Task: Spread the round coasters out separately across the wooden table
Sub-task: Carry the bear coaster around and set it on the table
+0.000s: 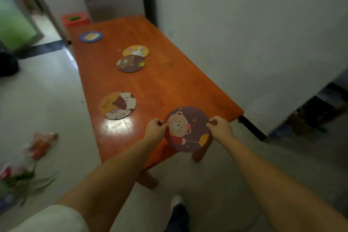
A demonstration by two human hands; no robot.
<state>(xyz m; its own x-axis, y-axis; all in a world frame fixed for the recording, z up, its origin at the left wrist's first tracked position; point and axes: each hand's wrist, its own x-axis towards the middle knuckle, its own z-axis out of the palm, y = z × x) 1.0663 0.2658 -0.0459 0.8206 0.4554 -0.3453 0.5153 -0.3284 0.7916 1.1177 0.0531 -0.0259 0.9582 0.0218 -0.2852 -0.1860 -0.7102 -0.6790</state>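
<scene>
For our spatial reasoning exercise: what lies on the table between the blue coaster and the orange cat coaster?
In the head view, two overlapping coasters: a yellow coaster and a brown bear coaster lie between the blue coaster and the orange cat coaster.

Head camera, looking down over table (169, 81).

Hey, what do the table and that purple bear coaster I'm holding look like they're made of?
The table looks like wood with a glossy orange-brown varnish: plank lines show and light glares off it. The purple bear coaster, held by the left hand and right hand, looks thin, stiff and matte-printed; cork, board or rubber, I can't tell.
</scene>
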